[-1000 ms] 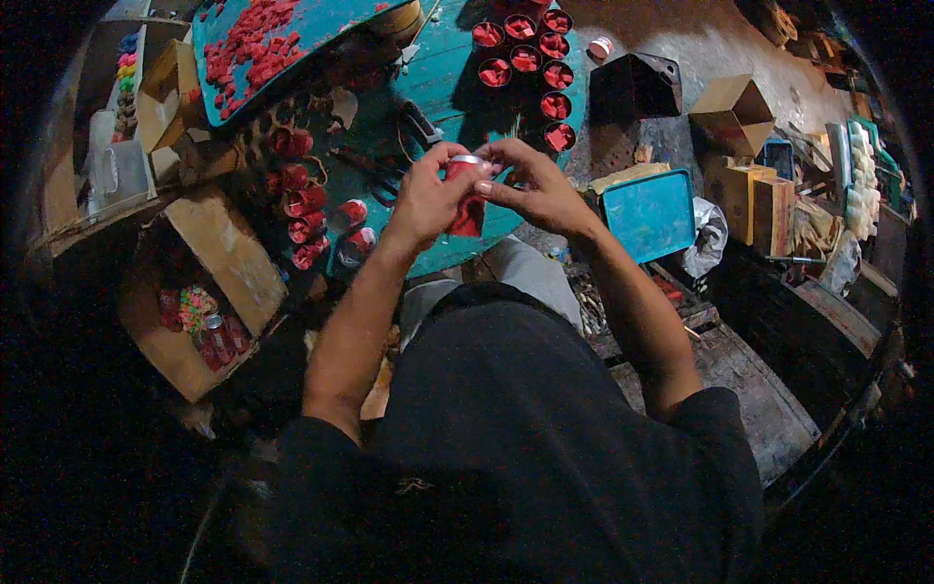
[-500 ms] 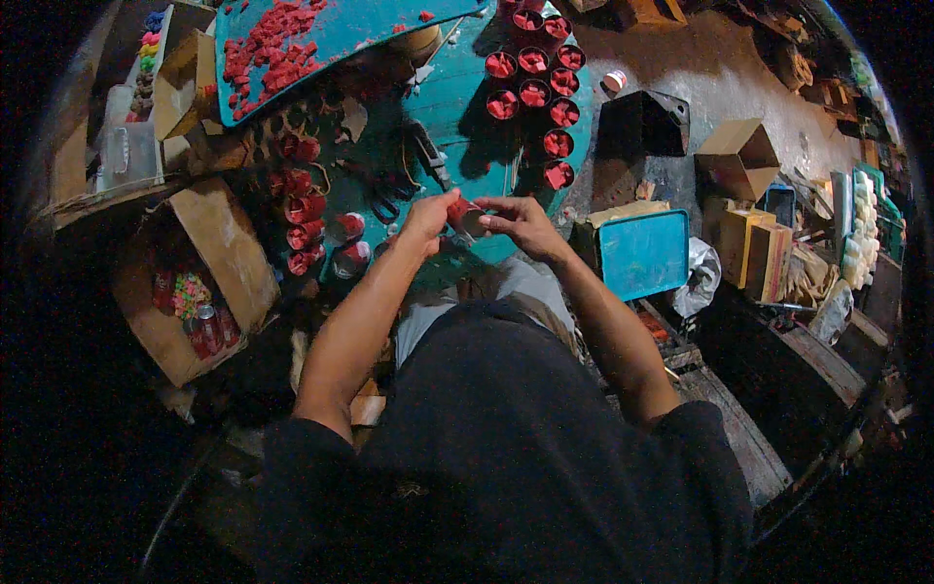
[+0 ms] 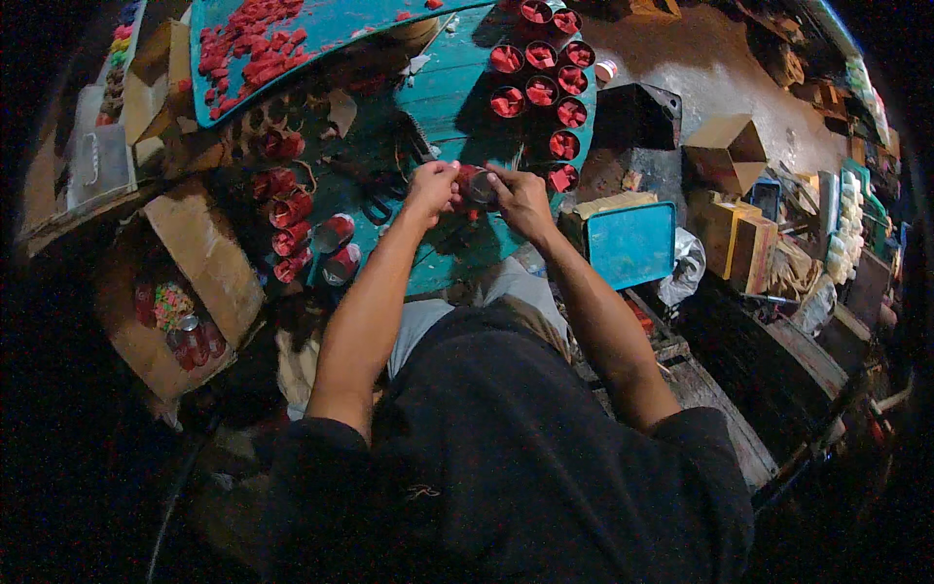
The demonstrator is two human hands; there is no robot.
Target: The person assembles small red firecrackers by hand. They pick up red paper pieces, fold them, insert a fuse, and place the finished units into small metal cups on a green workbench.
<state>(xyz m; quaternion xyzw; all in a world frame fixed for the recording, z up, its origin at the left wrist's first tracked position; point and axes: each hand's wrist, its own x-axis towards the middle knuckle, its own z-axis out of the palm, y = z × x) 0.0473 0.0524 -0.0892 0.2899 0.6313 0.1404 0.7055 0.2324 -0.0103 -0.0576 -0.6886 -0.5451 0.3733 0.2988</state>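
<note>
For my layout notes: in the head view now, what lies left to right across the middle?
Open cardboard box → two red-and-silver containers → held red container → blue tray → brown cartons → stacked white pieces.

Turquoise table (image 3: 446, 90): red-filled cups (image 3: 541, 91), two reddish cylinders (image 3: 341, 264).

No words or numbers are legible. A small pale emblem (image 3: 422, 492) marks the black shirt (image 3: 564, 419), bodyward of the fingers (image 3: 444, 172).
</note>
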